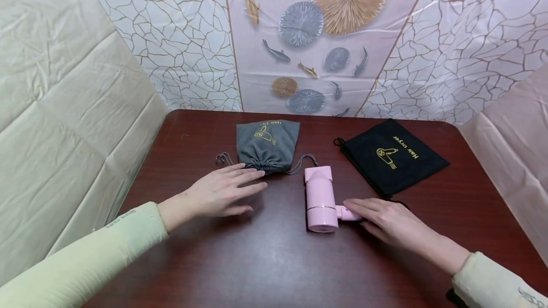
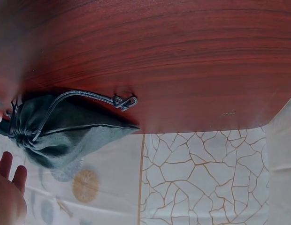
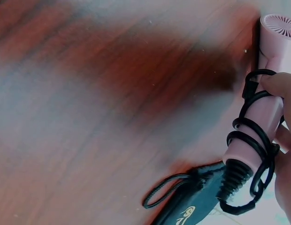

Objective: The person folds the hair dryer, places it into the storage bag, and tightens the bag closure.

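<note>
A pink hair dryer [image 1: 321, 196] lies on the table, its handle pointing right. My right hand [image 1: 396, 222] holds that handle; in the right wrist view the thumb lies along it, and a black cord [image 3: 251, 126] is coiled around it. The left hand [image 1: 220, 190] is spread with fingers extended, fingertips right at the gathered mouth of a grey drawstring pouch [image 1: 269, 141]. The same pouch shows its cord loop [image 2: 124, 102] in the left wrist view. Nothing is in the left hand.
A flat black drawstring pouch [image 1: 391, 156] printed "Hair Dryer" lies at the back right, beyond the right hand. The dark red wooden table [image 1: 257, 260] meets a patterned cloth [image 1: 295, 75] at its back edge. Pale cloth walls stand left and right.
</note>
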Demonstrator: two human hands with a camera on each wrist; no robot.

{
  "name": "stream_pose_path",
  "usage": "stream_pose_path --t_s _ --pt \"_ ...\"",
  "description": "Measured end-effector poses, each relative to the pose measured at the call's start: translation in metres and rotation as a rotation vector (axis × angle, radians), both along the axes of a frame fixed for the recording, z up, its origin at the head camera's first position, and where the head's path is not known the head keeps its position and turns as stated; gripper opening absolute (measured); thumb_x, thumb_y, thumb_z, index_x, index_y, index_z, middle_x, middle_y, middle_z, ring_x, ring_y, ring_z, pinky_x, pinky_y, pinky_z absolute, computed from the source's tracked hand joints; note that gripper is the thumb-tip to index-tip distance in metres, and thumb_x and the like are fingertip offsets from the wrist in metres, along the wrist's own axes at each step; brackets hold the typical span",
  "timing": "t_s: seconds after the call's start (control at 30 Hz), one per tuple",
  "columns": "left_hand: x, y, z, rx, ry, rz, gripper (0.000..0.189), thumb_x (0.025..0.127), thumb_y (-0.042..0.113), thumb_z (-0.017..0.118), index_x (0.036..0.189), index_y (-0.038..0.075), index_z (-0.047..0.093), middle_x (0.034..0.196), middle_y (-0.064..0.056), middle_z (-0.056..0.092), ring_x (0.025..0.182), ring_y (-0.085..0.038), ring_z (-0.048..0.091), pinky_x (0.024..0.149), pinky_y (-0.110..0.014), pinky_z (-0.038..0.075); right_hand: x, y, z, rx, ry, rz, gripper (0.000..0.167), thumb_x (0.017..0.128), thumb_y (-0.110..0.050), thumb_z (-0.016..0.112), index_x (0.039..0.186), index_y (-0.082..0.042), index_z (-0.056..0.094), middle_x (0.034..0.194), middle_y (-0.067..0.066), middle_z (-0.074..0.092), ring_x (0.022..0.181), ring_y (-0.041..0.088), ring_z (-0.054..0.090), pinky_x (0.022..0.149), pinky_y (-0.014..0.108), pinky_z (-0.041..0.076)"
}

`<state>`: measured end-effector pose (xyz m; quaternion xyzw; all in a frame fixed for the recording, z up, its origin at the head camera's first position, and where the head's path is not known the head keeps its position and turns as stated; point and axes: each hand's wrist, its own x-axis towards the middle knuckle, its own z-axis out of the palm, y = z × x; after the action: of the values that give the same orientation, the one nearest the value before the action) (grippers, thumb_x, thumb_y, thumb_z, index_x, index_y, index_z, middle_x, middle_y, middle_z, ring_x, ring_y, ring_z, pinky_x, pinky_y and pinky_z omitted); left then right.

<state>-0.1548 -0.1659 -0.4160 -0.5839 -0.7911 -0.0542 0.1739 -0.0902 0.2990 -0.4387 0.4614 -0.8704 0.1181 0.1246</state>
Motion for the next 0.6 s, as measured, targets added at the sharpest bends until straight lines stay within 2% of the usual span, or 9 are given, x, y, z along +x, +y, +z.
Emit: stream_pose_path --t_s 0.07,0.13,0.2,0.23,0.3,0.37,0.43,0.53,0.6 --pt "0.001 0.000 0.000 -0.005 -0.005 -0.002 0.064 0.093 0.041 0.083 0.146 0.011 0.065 0.150 -0.015 0.062 0.136 -0.032 0.062 0.116 -0.050 0.048 -0.002 -0.003 0.002 0.011 -0.003 0.010 0.054 0.115 -0.043 0.035 0.142 -0.010 0.068 0.136 0.005 0.072 0.114 0.021 0.072 0.081 0.044 0.062" --pt "0.001 0.000 -0.001 -0.012 -0.012 0.001 0.063 0.093 0.040 0.082 0.146 0.011 0.065 0.150 -0.015 0.062 0.137 -0.031 0.061 0.117 -0.050 0.047 -0.004 -0.007 0.004 0.027 -0.012 0.020 0.040 0.112 -0.032 0.055 0.142 -0.010 0.068 0.137 0.004 0.072 0.117 0.021 0.072 0.083 0.044 0.062" --pt "0.002 0.000 -0.001 -0.021 -0.015 0.003 0.062 0.094 0.041 0.081 0.146 0.012 0.065 0.151 -0.015 0.061 0.138 -0.031 0.061 0.118 -0.049 0.047 -0.006 -0.011 0.006 0.037 -0.010 0.036 0.043 0.101 -0.020 0.072 0.143 -0.012 0.068 0.138 0.004 0.071 0.118 0.022 0.071 0.085 0.045 0.062" --pt "0.003 0.000 -0.001 -0.022 -0.014 0.002 0.062 0.094 0.040 0.081 0.147 0.012 0.065 0.151 -0.015 0.061 0.138 -0.031 0.061 0.117 -0.049 0.047 -0.008 -0.014 0.006 0.036 -0.006 0.047 0.043 0.101 -0.020 0.073 0.143 -0.012 0.068 0.137 0.005 0.072 0.118 0.023 0.072 0.085 0.045 0.062" --pt "0.004 0.000 0.000 -0.026 -0.010 0.001 0.062 0.094 0.040 0.081 0.147 0.012 0.065 0.151 -0.015 0.061 0.139 -0.031 0.060 0.117 -0.049 0.047 -0.010 -0.019 0.007 0.030 0.002 0.074 0.039 0.105 -0.022 0.069 0.143 -0.012 0.069 0.136 0.005 0.072 0.118 0.023 0.072 0.086 0.044 0.062" --pt "0.005 0.001 -0.001 -0.023 0.002 -0.009 0.062 0.094 0.040 0.082 0.146 0.012 0.065 0.151 -0.015 0.061 0.138 -0.031 0.061 0.117 -0.049 0.048 -0.012 -0.025 0.006 0.018 0.011 0.109 0.040 0.114 -0.033 0.050 0.142 -0.012 0.069 0.135 0.006 0.073 0.117 0.024 0.072 0.086 0.044 0.063" --pt "0.006 0.002 -0.003 -0.020 0.013 -0.017 0.063 0.093 0.040 0.082 0.146 0.012 0.064 0.150 -0.015 0.062 0.137 -0.032 0.061 0.116 -0.049 0.048 -0.013 -0.031 0.005 0.012 0.009 0.143 0.055 0.115 -0.041 0.032 0.142 -0.011 0.069 0.134 0.007 0.073 0.117 0.024 0.073 0.086 0.044 0.063" --pt "0.008 0.003 -0.006 -0.023 0.018 -0.025 0.064 0.093 0.041 0.082 0.147 0.012 0.064 0.151 -0.015 0.061 0.137 -0.031 0.061 0.116 -0.049 0.048 -0.017 -0.039 0.004 0.015 -0.006 0.191 0.037 0.111 -0.028 0.059 0.142 -0.010 0.069 0.135 0.007 0.073 0.118 0.026 0.072 0.090 0.045 0.062" --pt "0.009 0.004 -0.007 -0.027 0.020 -0.030 0.064 0.093 0.042 0.082 0.147 0.013 0.064 0.151 -0.015 0.061 0.137 -0.031 0.061 0.117 -0.049 0.048 -0.021 -0.044 0.002 0.017 -0.015 0.222 0.044 0.099 -0.015 0.076 0.142 -0.009 0.069 0.136 0.006 0.073 0.120 0.029 0.071 0.093 0.047 0.062"
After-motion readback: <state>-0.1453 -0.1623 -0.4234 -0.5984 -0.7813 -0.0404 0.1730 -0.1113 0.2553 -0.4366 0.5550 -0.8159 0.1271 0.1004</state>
